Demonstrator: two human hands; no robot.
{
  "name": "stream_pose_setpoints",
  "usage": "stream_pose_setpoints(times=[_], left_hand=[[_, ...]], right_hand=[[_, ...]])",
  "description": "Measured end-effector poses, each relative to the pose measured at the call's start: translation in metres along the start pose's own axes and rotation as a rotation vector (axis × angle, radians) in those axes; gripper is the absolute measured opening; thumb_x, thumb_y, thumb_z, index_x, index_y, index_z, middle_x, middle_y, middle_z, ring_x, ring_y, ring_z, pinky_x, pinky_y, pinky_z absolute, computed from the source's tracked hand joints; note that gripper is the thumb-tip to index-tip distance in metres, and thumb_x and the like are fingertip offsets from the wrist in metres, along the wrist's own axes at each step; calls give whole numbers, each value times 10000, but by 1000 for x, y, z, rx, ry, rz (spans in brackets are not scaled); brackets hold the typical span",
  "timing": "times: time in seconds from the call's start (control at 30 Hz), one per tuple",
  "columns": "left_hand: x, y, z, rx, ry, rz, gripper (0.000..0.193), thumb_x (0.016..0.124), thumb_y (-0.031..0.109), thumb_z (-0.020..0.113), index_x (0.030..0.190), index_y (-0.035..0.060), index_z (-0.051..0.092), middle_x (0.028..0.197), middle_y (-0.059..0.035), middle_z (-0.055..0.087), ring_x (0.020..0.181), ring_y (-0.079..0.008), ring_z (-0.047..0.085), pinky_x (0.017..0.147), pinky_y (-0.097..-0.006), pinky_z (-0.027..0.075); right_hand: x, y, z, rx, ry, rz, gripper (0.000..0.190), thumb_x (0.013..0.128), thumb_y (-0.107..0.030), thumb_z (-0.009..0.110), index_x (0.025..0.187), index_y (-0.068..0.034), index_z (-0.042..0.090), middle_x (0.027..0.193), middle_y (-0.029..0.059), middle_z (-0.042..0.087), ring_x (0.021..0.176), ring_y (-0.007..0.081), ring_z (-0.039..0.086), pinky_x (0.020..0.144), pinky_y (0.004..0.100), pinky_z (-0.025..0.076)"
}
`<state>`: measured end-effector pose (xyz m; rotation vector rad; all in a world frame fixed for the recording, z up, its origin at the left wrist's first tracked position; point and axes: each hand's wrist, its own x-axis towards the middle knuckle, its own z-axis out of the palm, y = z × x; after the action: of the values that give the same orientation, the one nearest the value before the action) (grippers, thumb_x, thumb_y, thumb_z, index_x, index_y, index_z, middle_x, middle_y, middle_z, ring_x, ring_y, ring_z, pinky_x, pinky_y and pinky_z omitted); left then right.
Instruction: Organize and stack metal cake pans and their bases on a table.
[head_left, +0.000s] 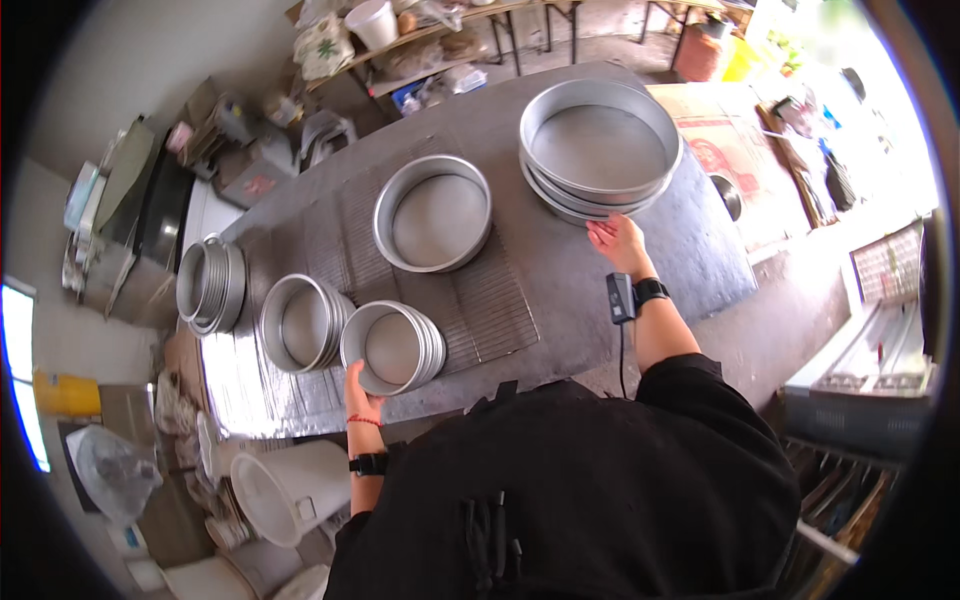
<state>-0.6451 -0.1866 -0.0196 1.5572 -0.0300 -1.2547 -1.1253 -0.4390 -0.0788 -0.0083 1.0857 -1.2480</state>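
Observation:
My left hand (364, 397) is at the near side of a stack of small round metal cake pans (394, 349), its thumb raised beside the rim. The pans hide most of its fingers, so a grip is not certain. With loosely curled fingers, my right hand (621, 241) meets the near lower edge of a stack of large round pans (600, 146). Whether it grips that edge is unclear. Between the hands, a single medium round pan (439, 214) rests on a wire rack (495, 315). Two more pan stacks (300, 322) (210, 285) stand to the left.
The pans are on a grey metal-topped table (570, 322). Cardboard (712, 150) adjoins its far right side. A white bucket (289, 487) lies below the left near edge. Crowded shelves (420, 49) line the back, and a grey appliance (855, 412) stands at right.

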Motion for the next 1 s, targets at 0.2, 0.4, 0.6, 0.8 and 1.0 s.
stream_pose_setpoints(times=[0.2, 0.4, 0.6, 0.8, 1.0], left_hand=[[-15, -4, 8, -53, 25, 61, 502, 804, 355, 614, 1232, 118, 500, 1212, -107, 555, 1077, -307, 568, 821, -509, 474], [-22, -6, 16, 7, 41, 38, 456, 785, 293, 633, 1166, 72, 514, 1217, -125, 547, 1098, -270, 560, 877, -471, 467], [-6, -9, 1, 90, 2, 22, 451, 786, 293, 635, 1151, 62, 506, 1144, -115, 529, 1040, -261, 554, 833, -473, 490], [-10, -9, -3, 216, -60, -13, 481, 801, 325, 623, 1173, 54, 485, 1091, -104, 523, 966, -244, 572, 733, -432, 533], [-16, -10, 3, 227, -46, 11, 478, 832, 329, 591, 1207, 58, 474, 1131, -107, 527, 988, -252, 574, 718, -420, 546]], right_hand=[[25, -12, -16, -58, 22, -87, 160, 864, -103, 523, 970, 17, 524, 855, 150, 613, 807, 303, 672, 620, 348, 541], [41, -42, -66, 119, 86, -193, 127, 877, -129, 560, 910, -8, 538, 866, 99, 611, 905, 276, 647, 757, 351, 540], [22, 35, -21, -53, -488, 233, 169, 891, -192, 588, 929, -33, 543, 837, 96, 633, 704, 203, 613, 679, 343, 540], [-29, 127, 119, -712, -435, 244, 553, 882, -438, 622, 1160, 21, 489, 938, 168, 637, 747, 232, 663, 555, 316, 539], [-7, 156, 165, -834, -342, 295, 401, 914, -306, 557, 1108, 40, 502, 900, 175, 636, 711, 255, 672, 539, 328, 550]])
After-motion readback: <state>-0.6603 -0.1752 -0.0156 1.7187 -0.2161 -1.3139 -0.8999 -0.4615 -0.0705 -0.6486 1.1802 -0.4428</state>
